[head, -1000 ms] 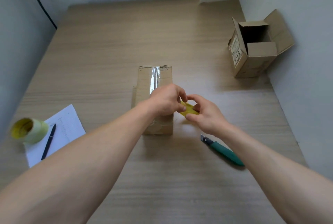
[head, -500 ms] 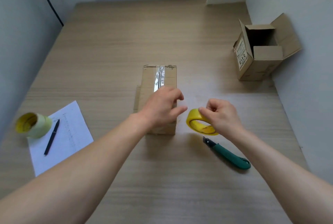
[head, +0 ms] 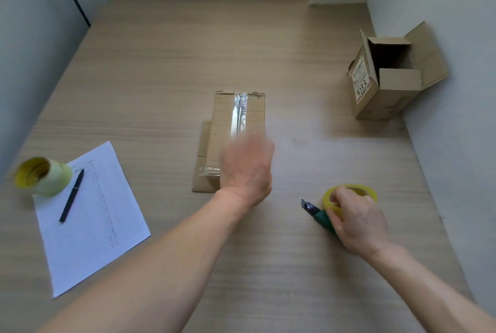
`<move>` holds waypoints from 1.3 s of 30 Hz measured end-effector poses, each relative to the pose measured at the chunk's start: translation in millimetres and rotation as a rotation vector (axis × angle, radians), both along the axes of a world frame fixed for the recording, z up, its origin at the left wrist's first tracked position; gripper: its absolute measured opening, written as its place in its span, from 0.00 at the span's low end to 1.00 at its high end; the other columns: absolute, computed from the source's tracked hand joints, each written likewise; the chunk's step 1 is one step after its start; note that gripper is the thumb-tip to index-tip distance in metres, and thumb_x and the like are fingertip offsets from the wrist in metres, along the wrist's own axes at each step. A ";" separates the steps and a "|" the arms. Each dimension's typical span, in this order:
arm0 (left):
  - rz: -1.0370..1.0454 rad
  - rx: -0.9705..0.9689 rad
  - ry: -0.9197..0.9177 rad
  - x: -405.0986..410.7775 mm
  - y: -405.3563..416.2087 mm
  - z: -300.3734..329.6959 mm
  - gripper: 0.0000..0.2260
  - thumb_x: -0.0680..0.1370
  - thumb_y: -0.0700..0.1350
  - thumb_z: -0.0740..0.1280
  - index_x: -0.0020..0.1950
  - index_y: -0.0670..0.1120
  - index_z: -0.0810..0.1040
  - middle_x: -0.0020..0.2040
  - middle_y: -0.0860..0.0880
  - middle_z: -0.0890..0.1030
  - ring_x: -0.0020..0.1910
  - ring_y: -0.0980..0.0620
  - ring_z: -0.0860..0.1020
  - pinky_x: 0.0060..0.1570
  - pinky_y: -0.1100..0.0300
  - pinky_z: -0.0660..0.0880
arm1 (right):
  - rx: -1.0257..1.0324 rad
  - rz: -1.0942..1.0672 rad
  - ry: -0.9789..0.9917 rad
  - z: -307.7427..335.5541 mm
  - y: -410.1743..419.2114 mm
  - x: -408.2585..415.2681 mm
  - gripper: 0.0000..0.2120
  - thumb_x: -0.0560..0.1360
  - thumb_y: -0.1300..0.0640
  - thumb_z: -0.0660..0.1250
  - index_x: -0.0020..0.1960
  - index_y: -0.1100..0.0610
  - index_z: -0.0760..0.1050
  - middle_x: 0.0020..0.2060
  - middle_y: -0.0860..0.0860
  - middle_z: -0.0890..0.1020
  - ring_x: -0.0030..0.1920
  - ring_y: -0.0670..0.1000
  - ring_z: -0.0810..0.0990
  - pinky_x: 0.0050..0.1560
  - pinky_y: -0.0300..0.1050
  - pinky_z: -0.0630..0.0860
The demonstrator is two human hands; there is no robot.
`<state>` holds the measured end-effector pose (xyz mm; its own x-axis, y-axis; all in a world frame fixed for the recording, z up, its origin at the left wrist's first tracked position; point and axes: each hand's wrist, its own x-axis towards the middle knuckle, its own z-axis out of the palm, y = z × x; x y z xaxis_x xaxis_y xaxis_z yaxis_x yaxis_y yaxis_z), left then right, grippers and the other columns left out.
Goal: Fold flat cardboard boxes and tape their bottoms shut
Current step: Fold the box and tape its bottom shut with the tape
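Note:
A brown cardboard box [head: 222, 120] lies mid-table, bottom up, with a shiny strip of clear tape along its seam. My left hand [head: 248, 171], blurred by motion, hovers over the box's near end with its fingers extended. Right of it, my right hand [head: 354, 220] grips a yellow tape roll [head: 349, 193] down on the table. The roll sits against a green utility knife [head: 315, 213], whose handle is partly hidden under that hand.
A second box [head: 386, 83] with open flaps stands at the far right by the wall. A bigger yellow tape roll [head: 43, 175], a sheet of paper [head: 91, 220] and a black pen [head: 71, 199] lie at the left. Walls close in the table.
My right hand carried the yellow tape roll away from the box, right and toward me, down to the table beside the knife. My left hand let go of the roll and opened over the box.

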<state>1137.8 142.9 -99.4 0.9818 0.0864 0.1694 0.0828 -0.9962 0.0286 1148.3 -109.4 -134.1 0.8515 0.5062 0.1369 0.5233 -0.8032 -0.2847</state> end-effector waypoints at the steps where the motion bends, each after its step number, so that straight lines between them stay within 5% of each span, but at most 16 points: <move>1: -0.023 -0.019 0.035 -0.2 1.7 1.6 0.26 0.65 0.53 0.75 0.59 0.50 0.73 0.58 0.47 0.71 0.56 0.43 0.68 0.56 0.50 0.68 | -0.008 -0.016 0.025 -2.3 -0.5 -4.0 0.15 0.62 0.66 0.78 0.41 0.58 0.74 0.34 0.53 0.77 0.31 0.61 0.77 0.29 0.47 0.69; 5: -0.059 -0.418 0.004 -6.1 23.0 16.4 0.42 0.61 0.66 0.75 0.70 0.50 0.70 0.62 0.47 0.71 0.60 0.45 0.68 0.61 0.51 0.68 | -0.055 -0.106 0.190 -9.9 -1.4 -25.8 0.10 0.69 0.62 0.76 0.45 0.59 0.76 0.41 0.56 0.77 0.37 0.63 0.79 0.32 0.53 0.74; 7: 0.041 -0.390 -0.186 -16.0 40.7 17.9 0.40 0.62 0.70 0.69 0.68 0.49 0.73 0.63 0.45 0.72 0.62 0.42 0.70 0.60 0.49 0.69 | -0.094 -0.153 0.200 -8.3 2.1 -27.8 0.11 0.70 0.57 0.76 0.47 0.59 0.77 0.43 0.56 0.78 0.41 0.63 0.79 0.37 0.55 0.75; 9: 0.182 -0.337 -0.141 -26.6 56.3 14.6 0.40 0.65 0.72 0.66 0.71 0.51 0.70 0.71 0.43 0.67 0.69 0.40 0.66 0.64 0.47 0.68 | -0.079 -0.254 0.073 -1.5 13.3 -24.9 0.16 0.72 0.47 0.73 0.52 0.58 0.78 0.45 0.57 0.79 0.46 0.63 0.79 0.42 0.55 0.73; 12: 0.228 -0.579 0.047 -39.4 62.4 -10.5 0.34 0.74 0.66 0.64 0.77 0.55 0.62 0.78 0.43 0.56 0.76 0.44 0.58 0.69 0.49 0.65 | 0.210 -0.188 -0.014 19.8 64.9 -16.7 0.27 0.75 0.39 0.61 0.66 0.55 0.72 0.61 0.57 0.75 0.60 0.59 0.74 0.58 0.52 0.69; 15: 0.223 -0.782 -0.066 -41.6 58.0 -24.2 0.26 0.80 0.59 0.60 0.77 0.53 0.64 0.77 0.43 0.62 0.76 0.46 0.62 0.68 0.51 0.68 | 0.519 -0.095 0.278 20.6 141.1 -14.1 0.29 0.78 0.38 0.56 0.76 0.51 0.63 0.73 0.49 0.66 0.74 0.49 0.63 0.71 0.47 0.62; 17: 0.252 -0.837 -0.132 -39.3 57.1 -28.3 0.26 0.80 0.58 0.56 0.76 0.52 0.64 0.77 0.44 0.63 0.77 0.49 0.60 0.68 0.54 0.66 | 0.770 -0.243 0.468 15.5 183.8 -16.3 0.24 0.82 0.45 0.56 0.76 0.51 0.63 0.70 0.42 0.67 0.72 0.43 0.64 0.74 0.46 0.62; 20: 0.283 -0.902 -0.111 -34.7 62.4 -30.8 0.28 0.81 0.56 0.59 0.79 0.50 0.57 0.78 0.50 0.61 0.76 0.53 0.60 0.70 0.58 0.62 | 0.988 -0.476 0.484 10.7 211.8 -18.8 0.19 0.84 0.56 0.55 0.75 0.49 0.64 0.70 0.41 0.69 0.71 0.40 0.66 0.74 0.46 0.63; 23: 0.154 -0.920 0.080 -17.7 98.6 -21.1 0.31 0.80 0.53 0.65 0.79 0.49 0.56 0.78 0.51 0.61 0.75 0.52 0.63 0.69 0.61 0.61 | 0.843 -0.375 0.606 20.0 210.5 -28.6 0.24 0.84 0.50 0.54 0.79 0.45 0.53 0.76 0.40 0.59 0.75 0.38 0.58 0.76 0.42 0.57; 25: 0.044 -0.664 0.240 5.4 138.7 -1.1 0.28 0.79 0.53 0.67 0.77 0.53 0.62 0.78 0.51 0.61 0.75 0.48 0.63 0.71 0.55 0.62 | 0.690 -0.246 0.731 32.2 199.4 -35.3 0.24 0.82 0.42 0.56 0.77 0.44 0.60 0.73 0.40 0.68 0.69 0.38 0.68 0.70 0.41 0.65; 27: 0.043 -0.335 0.222 25.5 160.7 26.0 0.22 0.77 0.54 0.69 0.70 0.59 0.71 0.78 0.51 0.61 0.72 0.43 0.63 0.66 0.47 0.68 | 0.527 -0.218 0.551 52.2 182.8 -27.5 0.23 0.77 0.35 0.57 0.63 0.45 0.78 0.52 0.41 0.84 0.52 0.43 0.81 0.54 0.47 0.77; 28: 0.084 -0.237 0.147 29.5 159.6 36.9 0.19 0.75 0.55 0.70 0.66 0.59 0.75 0.76 0.50 0.62 0.69 0.42 0.64 0.62 0.46 0.71 | 0.467 -0.247 0.377 62.2 175.0 -16.9 0.24 0.75 0.34 0.57 0.60 0.46 0.79 0.46 0.41 0.84 0.49 0.45 0.81 0.49 0.46 0.77; 31: 0.136 -0.214 0.181 21.1 116.4 47.0 0.27 0.67 0.70 0.67 0.61 0.59 0.76 0.67 0.49 0.67 0.63 0.42 0.67 0.56 0.48 0.72 | 0.433 -0.310 0.110 75.9 164.2 31.5 0.27 0.74 0.43 0.66 0.71 0.48 0.71 0.61 0.49 0.79 0.62 0.52 0.75 0.61 0.49 0.71; 35: -0.034 -0.186 0.278 9.0 95.2 33.7 0.25 0.69 0.67 0.70 0.64 0.59 0.75 0.69 0.51 0.67 0.64 0.43 0.63 0.57 0.52 0.69 | 0.327 -0.199 0.576 59.8 170.6 64.4 0.39 0.73 0.49 0.68 0.79 0.45 0.54 0.77 0.47 0.60 0.75 0.51 0.62 0.75 0.51 0.60; 39: -0.261 -0.337 0.389 26.4 123.3 38.5 0.24 0.70 0.52 0.76 0.66 0.55 0.78 0.76 0.50 0.65 0.73 0.46 0.60 0.71 0.54 0.61 | 0.385 -0.092 0.822 37.0 164.7 40.9 0.28 0.67 0.48 0.69 0.68 0.40 0.73 0.64 0.44 0.79 0.63 0.49 0.77 0.66 0.55 0.72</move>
